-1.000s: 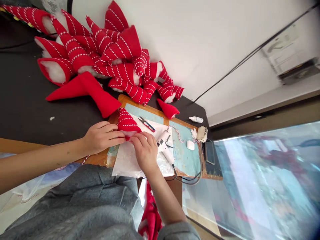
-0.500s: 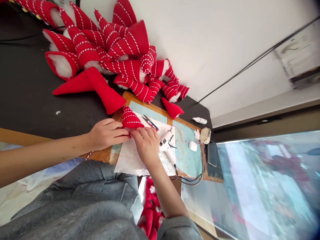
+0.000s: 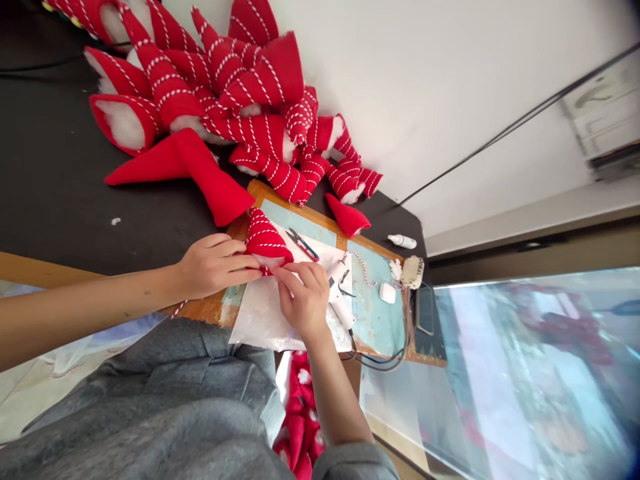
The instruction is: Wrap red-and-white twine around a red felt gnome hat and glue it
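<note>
A small red felt cone hat [image 3: 267, 239] wound with red-and-white cord lies on a white sheet [image 3: 260, 310], its stuffed opening toward me. My left hand [image 3: 215, 268] is closed on the left side of its lower edge. At the right of that edge, my right hand [image 3: 303, 298] pinches the rim with bent fingers. Whether a cord end is between the fingertips is too small to tell. Just beyond are thread snips [image 3: 303, 245]. Beside my right hand lies a white glue gun [image 3: 342, 308], partly hidden by it.
Many corded red cones [image 3: 175, 93] are heaped at the back against the wall. Plain red cones [image 3: 220, 193] lie nearer. On the right are a white bottle [image 3: 402, 241], a white block [image 3: 387, 293], a phone [image 3: 425, 310] and cables. More red pieces [image 3: 300, 427] sit below the table.
My right hand has shifted a little to the right along the hat's rim, and more of the opening shows. My left hand stays nearly in place.
</note>
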`<control>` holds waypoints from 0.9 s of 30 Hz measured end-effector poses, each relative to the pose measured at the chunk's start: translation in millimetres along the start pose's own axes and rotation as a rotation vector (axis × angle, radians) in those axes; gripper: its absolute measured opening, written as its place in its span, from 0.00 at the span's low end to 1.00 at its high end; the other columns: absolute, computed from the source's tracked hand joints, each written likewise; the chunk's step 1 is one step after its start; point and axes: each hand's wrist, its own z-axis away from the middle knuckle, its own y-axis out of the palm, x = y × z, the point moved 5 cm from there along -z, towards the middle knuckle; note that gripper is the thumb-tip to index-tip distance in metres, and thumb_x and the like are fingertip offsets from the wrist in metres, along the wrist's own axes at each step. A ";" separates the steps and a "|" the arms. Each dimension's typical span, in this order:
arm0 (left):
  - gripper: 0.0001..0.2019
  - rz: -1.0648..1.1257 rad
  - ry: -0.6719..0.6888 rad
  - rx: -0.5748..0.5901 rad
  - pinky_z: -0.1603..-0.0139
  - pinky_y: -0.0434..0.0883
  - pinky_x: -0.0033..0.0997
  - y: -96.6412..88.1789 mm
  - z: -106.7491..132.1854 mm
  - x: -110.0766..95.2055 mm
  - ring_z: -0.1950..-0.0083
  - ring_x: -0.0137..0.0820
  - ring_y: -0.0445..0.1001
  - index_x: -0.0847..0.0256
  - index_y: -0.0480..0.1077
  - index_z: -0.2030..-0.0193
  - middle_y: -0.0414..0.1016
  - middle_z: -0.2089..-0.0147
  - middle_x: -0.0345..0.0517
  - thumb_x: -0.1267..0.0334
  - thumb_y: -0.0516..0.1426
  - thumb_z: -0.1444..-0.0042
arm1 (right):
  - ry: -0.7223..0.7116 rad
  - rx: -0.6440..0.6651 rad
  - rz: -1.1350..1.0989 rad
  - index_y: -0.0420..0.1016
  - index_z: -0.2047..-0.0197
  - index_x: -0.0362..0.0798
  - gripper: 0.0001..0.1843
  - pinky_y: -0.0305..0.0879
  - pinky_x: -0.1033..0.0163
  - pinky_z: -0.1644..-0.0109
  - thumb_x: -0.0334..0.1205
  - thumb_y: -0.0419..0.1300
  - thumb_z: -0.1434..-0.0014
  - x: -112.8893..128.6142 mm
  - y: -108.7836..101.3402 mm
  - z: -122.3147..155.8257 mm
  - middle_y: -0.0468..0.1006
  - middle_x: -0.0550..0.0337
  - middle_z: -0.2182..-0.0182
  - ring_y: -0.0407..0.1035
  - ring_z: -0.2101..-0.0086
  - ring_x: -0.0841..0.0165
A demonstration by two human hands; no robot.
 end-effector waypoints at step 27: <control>0.18 0.190 -0.171 -0.089 0.40 0.68 0.39 3.7 0.7 3.1 0.49 0.35 0.80 0.42 0.85 0.52 0.90 0.52 0.35 0.68 0.54 0.23 | 0.119 0.115 -0.161 0.86 0.47 0.53 0.14 0.71 0.51 0.46 0.34 0.59 0.26 -4.5 14.6 -3.7 0.86 0.54 0.57 0.76 0.55 0.59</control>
